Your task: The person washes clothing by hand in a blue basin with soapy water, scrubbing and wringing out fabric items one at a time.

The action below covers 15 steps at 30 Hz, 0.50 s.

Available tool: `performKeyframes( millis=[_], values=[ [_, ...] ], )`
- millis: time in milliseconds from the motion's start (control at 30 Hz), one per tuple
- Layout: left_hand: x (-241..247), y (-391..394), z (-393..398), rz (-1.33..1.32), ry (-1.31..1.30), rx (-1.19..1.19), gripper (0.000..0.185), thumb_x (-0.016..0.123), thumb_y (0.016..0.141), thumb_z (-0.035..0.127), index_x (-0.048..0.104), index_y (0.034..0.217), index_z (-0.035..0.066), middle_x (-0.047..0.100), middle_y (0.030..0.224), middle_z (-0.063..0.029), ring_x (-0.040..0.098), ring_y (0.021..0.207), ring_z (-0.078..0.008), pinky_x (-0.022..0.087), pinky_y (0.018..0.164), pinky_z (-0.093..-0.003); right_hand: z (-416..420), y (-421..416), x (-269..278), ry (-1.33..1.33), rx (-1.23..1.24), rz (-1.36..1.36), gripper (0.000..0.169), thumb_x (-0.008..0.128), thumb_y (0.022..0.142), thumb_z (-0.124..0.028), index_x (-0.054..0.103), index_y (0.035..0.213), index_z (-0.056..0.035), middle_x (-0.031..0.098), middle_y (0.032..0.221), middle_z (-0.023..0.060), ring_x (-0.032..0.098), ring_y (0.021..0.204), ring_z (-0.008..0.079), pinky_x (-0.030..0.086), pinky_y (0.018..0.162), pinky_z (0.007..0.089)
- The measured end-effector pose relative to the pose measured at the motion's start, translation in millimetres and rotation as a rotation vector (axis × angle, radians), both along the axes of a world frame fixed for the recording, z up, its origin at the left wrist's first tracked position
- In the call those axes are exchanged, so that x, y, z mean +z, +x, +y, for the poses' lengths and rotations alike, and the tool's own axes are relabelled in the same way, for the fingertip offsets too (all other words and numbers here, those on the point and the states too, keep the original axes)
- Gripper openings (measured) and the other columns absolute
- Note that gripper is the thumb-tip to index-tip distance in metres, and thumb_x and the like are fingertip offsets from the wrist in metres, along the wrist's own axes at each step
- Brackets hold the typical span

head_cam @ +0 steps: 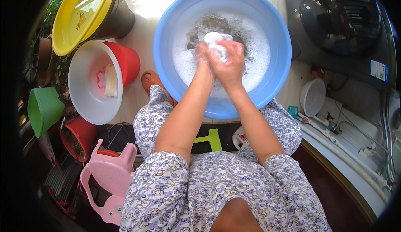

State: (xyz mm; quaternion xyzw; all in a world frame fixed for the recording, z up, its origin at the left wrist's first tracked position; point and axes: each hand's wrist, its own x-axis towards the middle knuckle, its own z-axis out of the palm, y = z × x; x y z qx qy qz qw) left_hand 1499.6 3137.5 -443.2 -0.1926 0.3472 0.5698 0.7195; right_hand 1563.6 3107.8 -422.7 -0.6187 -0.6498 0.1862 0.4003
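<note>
A large blue plastic basin (163,75) stands on the floor in front of me. Greyish water with white suds (257,53) fills its bottom. Over the water, near the basin's middle, both hands are pressed together around a wet, lathered white cloth (219,48). My left hand (202,53) grips it from the left side, partly covered by the other hand. My right hand (230,56) is wrapped around the cloth, slightly blurred. Part of the cloth bulges out above the fingers; the rest is hidden in the hands.
At left are yellow basins (65,28), a whitish basin (94,113) holding a yellowish packet, a red bucket (131,62), a green pot (45,106) and a pink child's chair (106,172). At right are a dark appliance (338,56), a white bowl (313,97) and white pipes (341,156).
</note>
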Motion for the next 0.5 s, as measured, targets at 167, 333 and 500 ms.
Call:
performKeyframes(
  millis=[167,333,500],
  values=[
    [-21,14,10,0.049,0.074,-0.087,0.03,0.045,0.087,0.03,0.06,0.085,0.003,0.062,0.081,-0.0106,0.061,0.074,-0.023,0.053,0.063,-0.0355,26,38,-36,-0.268,-0.197,0.419,0.037,0.071,0.071,-0.025,0.063,0.099,-0.0039,0.053,0.108,0.0153,0.056,0.096,0.027,0.046,0.08,0.0362],
    [-29,-3,10,0.108,0.082,-0.245,0.031,0.055,0.084,0.035,0.059,0.08,0.004,0.062,0.078,-0.0089,0.06,0.068,-0.02,0.052,0.057,-0.0319,-26,-12,15,0.049,0.048,0.054,0.029,0.071,0.07,-0.015,0.065,0.098,-0.0083,0.054,0.097,0.0125,0.057,0.092,0.0269,0.046,0.079,0.034],
    [-27,11,5,0.321,0.095,-0.159,0.026,0.062,0.082,0.021,0.056,0.097,0.0,0.061,0.081,-0.0082,0.06,0.07,-0.0176,0.049,0.061,-0.0292,25,34,-48,-0.188,-0.251,0.273,0.026,0.069,0.074,-0.023,0.064,0.093,-0.005,0.06,0.082,0.0117,0.06,0.076,0.0274,0.048,0.074,0.034]
  ],
)
